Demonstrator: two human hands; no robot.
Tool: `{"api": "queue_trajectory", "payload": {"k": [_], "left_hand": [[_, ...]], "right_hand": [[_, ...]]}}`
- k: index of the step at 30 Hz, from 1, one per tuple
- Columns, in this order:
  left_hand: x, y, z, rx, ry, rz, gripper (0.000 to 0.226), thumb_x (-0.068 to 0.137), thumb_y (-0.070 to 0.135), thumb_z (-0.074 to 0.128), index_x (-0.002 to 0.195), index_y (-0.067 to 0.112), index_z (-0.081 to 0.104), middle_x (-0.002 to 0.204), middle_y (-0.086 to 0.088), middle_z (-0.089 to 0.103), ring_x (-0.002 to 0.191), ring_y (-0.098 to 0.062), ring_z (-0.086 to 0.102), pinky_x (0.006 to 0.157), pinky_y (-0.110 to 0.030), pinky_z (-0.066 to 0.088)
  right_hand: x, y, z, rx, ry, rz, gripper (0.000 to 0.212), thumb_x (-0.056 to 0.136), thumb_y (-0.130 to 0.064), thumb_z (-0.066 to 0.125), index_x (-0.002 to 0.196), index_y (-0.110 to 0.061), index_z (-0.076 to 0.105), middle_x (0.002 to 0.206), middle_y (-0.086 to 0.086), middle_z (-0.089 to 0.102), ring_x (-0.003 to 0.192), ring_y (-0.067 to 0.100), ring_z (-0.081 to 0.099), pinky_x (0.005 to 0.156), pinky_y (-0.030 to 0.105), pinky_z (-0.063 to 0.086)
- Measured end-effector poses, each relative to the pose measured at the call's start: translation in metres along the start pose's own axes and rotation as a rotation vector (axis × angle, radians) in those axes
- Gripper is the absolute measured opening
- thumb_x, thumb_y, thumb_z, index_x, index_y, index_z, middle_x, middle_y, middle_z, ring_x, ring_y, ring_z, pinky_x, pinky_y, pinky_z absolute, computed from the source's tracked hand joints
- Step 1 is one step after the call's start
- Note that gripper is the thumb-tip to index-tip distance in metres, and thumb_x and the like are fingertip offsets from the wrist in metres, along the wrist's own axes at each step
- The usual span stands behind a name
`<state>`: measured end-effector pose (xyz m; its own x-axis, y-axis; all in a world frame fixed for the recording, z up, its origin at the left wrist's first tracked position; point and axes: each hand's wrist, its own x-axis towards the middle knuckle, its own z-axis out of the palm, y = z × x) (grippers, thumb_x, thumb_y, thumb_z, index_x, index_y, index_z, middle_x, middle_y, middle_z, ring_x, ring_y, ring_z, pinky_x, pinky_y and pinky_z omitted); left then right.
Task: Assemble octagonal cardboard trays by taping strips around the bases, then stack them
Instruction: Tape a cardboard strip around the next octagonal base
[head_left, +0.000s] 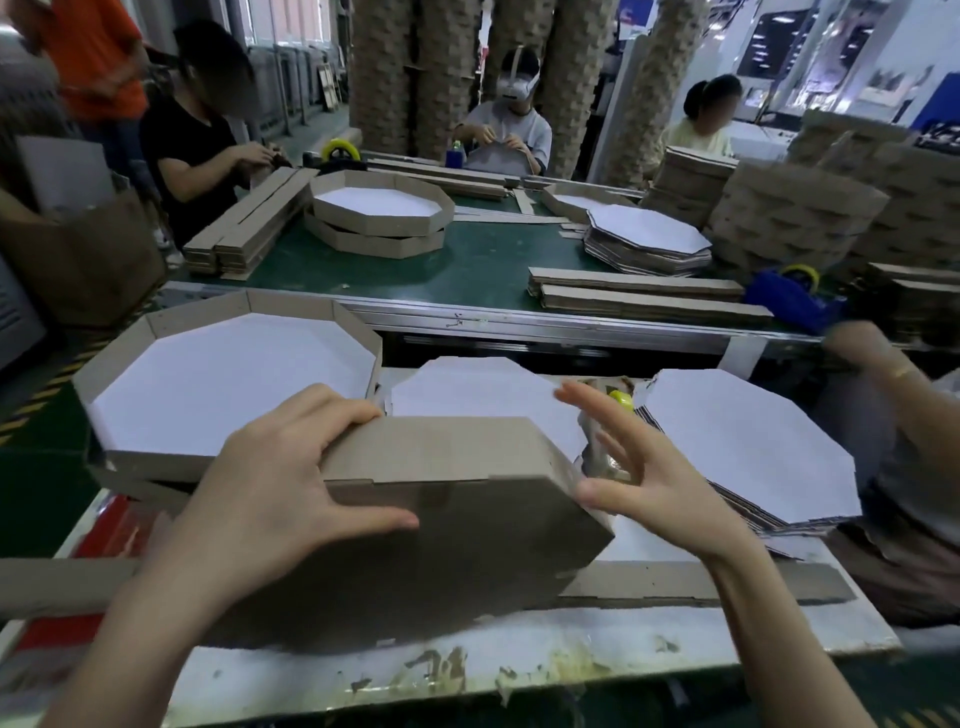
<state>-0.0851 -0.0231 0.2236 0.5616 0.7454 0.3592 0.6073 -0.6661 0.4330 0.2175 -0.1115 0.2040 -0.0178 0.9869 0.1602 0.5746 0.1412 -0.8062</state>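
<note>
A brown octagonal cardboard tray (457, 525) stands tilted on its edge in front of me, its underside facing me. My left hand (280, 488) grips its upper left rim, fingers curled over the top and thumb pressed on the brown face. My right hand (644, 473) hovers open at the tray's right corner, fingers spread, thumb near the edge. A long cardboard strip (701, 582) lies flat across the white worktable (519, 654) under the tray. A finished tray (218, 374) with a white base sits on a stack at the left.
Two stacks of white octagonal bases (748, 441) lie behind the tray, with a yellow tape roll (621, 399) between them. Another person's arm (883, 374) reaches in at the right. Across the green conveyor (467, 265) lie strips, trays, a blue tape dispenser (789, 296) and seated workers.
</note>
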Motion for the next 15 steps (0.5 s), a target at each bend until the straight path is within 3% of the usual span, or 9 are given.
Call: {"api": "queue_trajectory", "payload": {"k": [3, 6, 9, 12, 14, 15], "left_hand": [[0.004, 0.016, 0.003, 0.075, -0.026, 0.026, 0.085, 0.051, 0.080, 0.061, 0.117, 0.027, 0.061, 0.098, 0.014, 0.052, 0.083, -0.007, 0.046, 0.066, -0.025, 0.045], [0.005, 0.028, -0.003, 0.116, -0.028, 0.049, 0.078, 0.055, 0.078, 0.062, 0.113, 0.027, 0.062, 0.097, 0.011, 0.054, 0.081, -0.014, 0.053, 0.063, -0.033, 0.048], [0.006, 0.031, -0.014, 0.085, -0.025, 0.107, 0.083, 0.055, 0.084, 0.048, 0.120, 0.033, 0.059, 0.103, 0.017, 0.053, 0.086, -0.011, 0.054, 0.065, -0.034, 0.052], [0.011, 0.029, -0.018, 0.065, -0.115, 0.097, 0.094, 0.057, 0.089, 0.044, 0.142, 0.053, 0.027, 0.126, 0.030, 0.041, 0.107, -0.003, 0.049, 0.078, -0.026, 0.048], [0.011, 0.019, -0.014, 0.106, -0.108, 0.051, 0.098, 0.056, 0.092, 0.041, 0.143, 0.058, 0.010, 0.131, 0.032, 0.039, 0.108, -0.001, 0.048, 0.077, -0.023, 0.045], [0.011, 0.012, -0.011, 0.109, -0.097, 0.011, 0.098, 0.055, 0.095, 0.039, 0.141, 0.057, 0.014, 0.126, 0.033, 0.043, 0.102, 0.002, 0.048, 0.073, -0.020, 0.044]], "right_hand": [[0.012, -0.046, 0.030, -0.257, -0.026, -0.221, 0.094, 0.069, -0.063, 0.075, 0.149, -0.032, 0.036, 0.144, -0.018, 0.048, 0.134, -0.001, 0.041, 0.112, 0.023, 0.033], [0.022, -0.066, 0.047, -0.493, 0.015, -0.291, 0.081, 0.066, -0.067, 0.074, 0.133, -0.026, 0.055, 0.115, -0.011, 0.062, 0.105, 0.003, 0.053, 0.093, 0.028, 0.044], [0.026, -0.064, 0.045, -0.384, 0.027, -0.300, 0.071, 0.062, -0.067, 0.074, 0.117, -0.024, 0.063, 0.099, -0.014, 0.063, 0.093, 0.003, 0.057, 0.079, 0.021, 0.047], [0.025, -0.042, 0.044, -0.205, 0.062, -0.194, 0.062, 0.059, -0.063, 0.078, 0.111, -0.033, 0.061, 0.100, -0.025, 0.063, 0.100, -0.003, 0.059, 0.082, 0.011, 0.045], [0.022, -0.024, 0.046, -0.089, 0.046, -0.109, 0.057, 0.058, -0.059, 0.081, 0.107, -0.035, 0.061, 0.101, -0.024, 0.066, 0.102, 0.000, 0.062, 0.085, 0.017, 0.049], [0.021, -0.014, 0.047, -0.046, 0.040, -0.081, 0.057, 0.059, -0.056, 0.083, 0.107, -0.032, 0.064, 0.103, -0.021, 0.067, 0.102, 0.003, 0.063, 0.086, 0.023, 0.052]]}}
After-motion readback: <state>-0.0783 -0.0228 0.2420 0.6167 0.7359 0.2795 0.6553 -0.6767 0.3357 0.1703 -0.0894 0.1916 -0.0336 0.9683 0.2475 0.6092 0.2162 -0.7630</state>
